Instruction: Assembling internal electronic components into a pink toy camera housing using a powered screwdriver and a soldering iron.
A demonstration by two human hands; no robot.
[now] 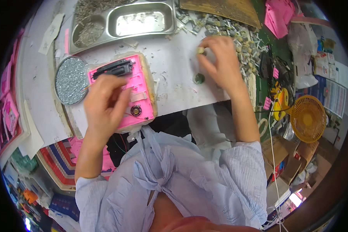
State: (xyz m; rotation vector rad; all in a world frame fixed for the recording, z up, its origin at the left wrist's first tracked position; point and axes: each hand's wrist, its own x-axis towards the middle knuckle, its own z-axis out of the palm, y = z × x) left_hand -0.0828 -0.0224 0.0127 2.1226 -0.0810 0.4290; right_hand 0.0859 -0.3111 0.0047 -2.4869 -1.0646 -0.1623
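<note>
A pink plastic casing (137, 83) lies on a padded block at the table's front edge. It holds a black elongated part (113, 69) near its far side and a small round speaker (136, 111) at its near end. Over its left side is my left hand (105, 101), slightly blurred, with curled fingers. A thin copper-coloured stick or wire (86, 88) shows beside that hand; what the fingers hold is hidden. My right hand (223, 63) pinches a small yellowish block-shaped part (200, 50) between thumb and fingertips, above the table next to a heap of similar parts (246, 50).
A round tin (57, 87) full of small silvery screws stands left of the casing. Behind it is a metal tray (141, 37) with small metal pieces in its compartments. A small green round object (199, 79) lies near my right hand. A wooden board (222, 9) lies at the back.
</note>
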